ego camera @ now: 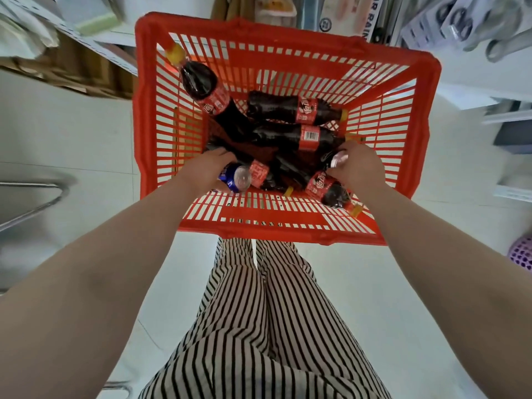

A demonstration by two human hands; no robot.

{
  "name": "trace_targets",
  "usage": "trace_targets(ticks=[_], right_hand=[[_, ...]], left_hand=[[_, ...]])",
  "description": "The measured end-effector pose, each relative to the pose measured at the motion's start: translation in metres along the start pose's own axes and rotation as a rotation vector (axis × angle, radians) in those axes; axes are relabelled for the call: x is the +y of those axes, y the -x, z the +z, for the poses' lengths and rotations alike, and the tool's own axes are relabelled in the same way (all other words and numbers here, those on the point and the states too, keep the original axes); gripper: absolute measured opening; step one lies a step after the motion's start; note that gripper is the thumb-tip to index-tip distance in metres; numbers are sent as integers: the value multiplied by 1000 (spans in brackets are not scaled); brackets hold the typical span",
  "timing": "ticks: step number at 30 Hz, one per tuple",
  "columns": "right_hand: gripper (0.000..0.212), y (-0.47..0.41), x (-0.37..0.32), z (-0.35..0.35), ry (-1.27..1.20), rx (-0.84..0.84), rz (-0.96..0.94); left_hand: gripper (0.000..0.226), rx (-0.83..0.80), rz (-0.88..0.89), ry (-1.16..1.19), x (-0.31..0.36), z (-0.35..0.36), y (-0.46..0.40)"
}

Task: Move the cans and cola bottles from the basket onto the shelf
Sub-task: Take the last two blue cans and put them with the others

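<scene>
A red plastic basket (pixel 288 57) stands on the floor in front of me. Several cola bottles with red labels and yellow caps lie in it; one bottle (pixel 201 84) leans against the far left wall, another (pixel 296 109) lies across the middle. My left hand (pixel 205 169) grips a blue can (pixel 237 178) near the basket's near left side. My right hand (pixel 358 165) grips a black can (pixel 335 159) with a pink top at the near right, just above a bottle (pixel 331 190).
Shelves with packaged goods (pixel 460 27) rise on the right and behind the basket. Cardboard boxes (pixel 80 73) sit at the left. A metal frame (pixel 31 203) stands on the left floor, a purple basket (pixel 521 251) at the right edge. My striped trousers fill the foreground.
</scene>
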State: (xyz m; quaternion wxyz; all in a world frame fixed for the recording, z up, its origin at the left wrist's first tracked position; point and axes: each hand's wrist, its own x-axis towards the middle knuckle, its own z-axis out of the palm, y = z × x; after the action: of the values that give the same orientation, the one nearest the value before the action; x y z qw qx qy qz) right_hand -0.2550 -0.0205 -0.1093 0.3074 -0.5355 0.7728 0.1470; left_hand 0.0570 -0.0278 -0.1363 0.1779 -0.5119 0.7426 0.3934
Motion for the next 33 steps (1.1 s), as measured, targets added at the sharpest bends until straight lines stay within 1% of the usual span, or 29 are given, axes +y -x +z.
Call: trace_targets(ticks=[2,4,6,8,9,10,11,13,15,18,20,23,26,27,30,32,33], right_hand=[[48,12,-3,-10,-13,35,24],[51,28,-6,-25,-87,79,42],[50,46,-7,-43,-227,119,58],[46,66,-8,-62,-422,144,121],[43,76,-8,-71,-569,139,169],[41,85,-7,-79,-772,112,226],[39,97,-8,-88,-1009,54,282],[36,123,-9,-102,-1429,-105,306],[32,151,-13,-113,-1689,-225,293],[32,192,-21,-125,-2025,-299,266],[34,216,-24,-131,-2189,-328,206],[39,243,-24,-136,-2340,-296,85],[39,269,-24,-148,-2395,-257,-74],[42,278,-24,-152,-2392,-235,-122],[52,303,-18,-159,-2363,-147,-217],[60,318,-9,-160,-2325,-56,-247],[63,325,-4,-160,-2304,0,-225]], left_hand=[[64,17,-11,111,8,-11,3],[61,35,-25,232,17,-24,9],[54,17,-45,386,25,-40,17],[45,-26,-65,593,34,-57,30],[44,-39,-75,672,39,-67,38],[44,-45,-75,732,47,-76,47],[44,-52,-61,797,57,-87,57],[37,-66,-28,1005,78,-102,78],[28,-57,7,1176,99,-112,98],[22,1,27,1354,125,-124,122],[27,11,21,1458,141,-133,135],[40,-1,50,1504,162,-151,154],[53,-42,96,1507,185,-169,168],[55,-60,116,1507,192,-173,171],[42,-145,164,1522,214,-182,179],[45,-195,192,1493,228,-185,184],[48,-214,203,1465,235,-185,186]])
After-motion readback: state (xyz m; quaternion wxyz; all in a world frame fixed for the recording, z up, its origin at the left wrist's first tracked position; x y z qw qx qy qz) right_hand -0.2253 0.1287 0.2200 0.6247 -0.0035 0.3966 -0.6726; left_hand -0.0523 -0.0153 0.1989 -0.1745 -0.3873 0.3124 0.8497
